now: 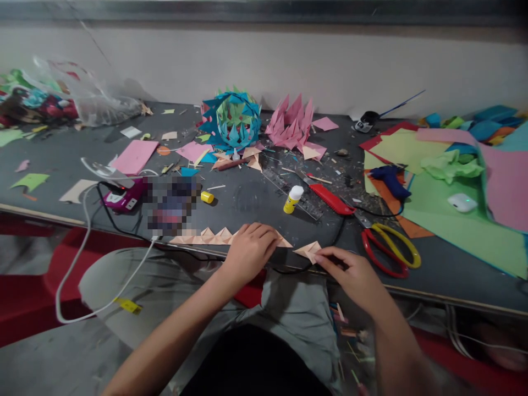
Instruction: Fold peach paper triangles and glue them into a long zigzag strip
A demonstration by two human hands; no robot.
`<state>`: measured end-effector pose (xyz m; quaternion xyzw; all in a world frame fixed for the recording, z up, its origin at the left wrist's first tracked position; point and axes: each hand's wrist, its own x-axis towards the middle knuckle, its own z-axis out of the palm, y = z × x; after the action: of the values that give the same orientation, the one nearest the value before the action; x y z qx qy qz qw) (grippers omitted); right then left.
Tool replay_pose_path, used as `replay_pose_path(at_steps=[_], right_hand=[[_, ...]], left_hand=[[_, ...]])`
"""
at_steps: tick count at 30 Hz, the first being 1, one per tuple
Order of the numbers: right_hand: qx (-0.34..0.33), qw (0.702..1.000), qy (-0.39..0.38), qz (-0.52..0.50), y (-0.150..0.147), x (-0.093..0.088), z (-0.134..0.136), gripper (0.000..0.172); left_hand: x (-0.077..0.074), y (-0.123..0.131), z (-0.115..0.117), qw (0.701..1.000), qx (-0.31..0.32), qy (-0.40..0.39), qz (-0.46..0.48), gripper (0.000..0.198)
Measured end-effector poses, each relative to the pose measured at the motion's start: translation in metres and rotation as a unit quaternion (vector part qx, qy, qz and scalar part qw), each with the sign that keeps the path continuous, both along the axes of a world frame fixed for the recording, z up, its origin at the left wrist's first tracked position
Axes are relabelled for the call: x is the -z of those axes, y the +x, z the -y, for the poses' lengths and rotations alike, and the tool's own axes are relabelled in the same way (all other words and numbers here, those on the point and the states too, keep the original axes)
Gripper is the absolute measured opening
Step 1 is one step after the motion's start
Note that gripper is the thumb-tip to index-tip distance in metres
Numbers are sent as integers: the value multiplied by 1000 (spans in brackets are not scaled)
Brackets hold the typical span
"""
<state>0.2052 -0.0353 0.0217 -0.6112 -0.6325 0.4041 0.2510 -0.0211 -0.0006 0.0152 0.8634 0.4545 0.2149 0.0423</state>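
Note:
A chain of peach folded-paper triangles [212, 237] lies along the table's near edge. My left hand [252, 247] rests over its right part with fingers curled together, pressing it down; the paper under the palm is hidden. Just right of the chain, my right hand [348, 270] pinches a single peach folded-paper triangle [308, 251] between thumb and forefinger. A small gap separates this triangle from the chain's tip. Beyond my hands a yellow glue stick [290, 202] stands upright without its cap, and the yellow cap [207, 197] lies farther left.
Yellow-and-red-handled scissors [391, 250] and a red box cutter [330, 198] lie to the right, near a blue glue gun [390, 181] and coloured sheets [466, 220]. A blurred-out phone [173, 206] and purple power strip [124, 198] sit left. Paper models [291, 124] stand behind.

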Motion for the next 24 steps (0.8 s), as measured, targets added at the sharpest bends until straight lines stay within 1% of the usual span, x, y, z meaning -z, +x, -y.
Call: replay_pose_path(at_steps=[5,8,12,18,24], right_hand=[[-21,999,-33,-9,-3,-6,-3,27],[-24,999,-37,-13,-6,-8,-7,27],[-13,999,-35,-26,-9,-6,-12,28],[-13,995,-60,-80,-13,-3,-17,28],[1,995,-60,-75,-15,-4,-20,27]], left_hand=[[4,2,1,1000,-17,23,13,11],[6,3,3,998,-22,28,59,12],[10,4,5,994,-16,32,107,11],[15,6,7,992,-8,53,116,12],[16,8,9,990,8,54,127,15]])
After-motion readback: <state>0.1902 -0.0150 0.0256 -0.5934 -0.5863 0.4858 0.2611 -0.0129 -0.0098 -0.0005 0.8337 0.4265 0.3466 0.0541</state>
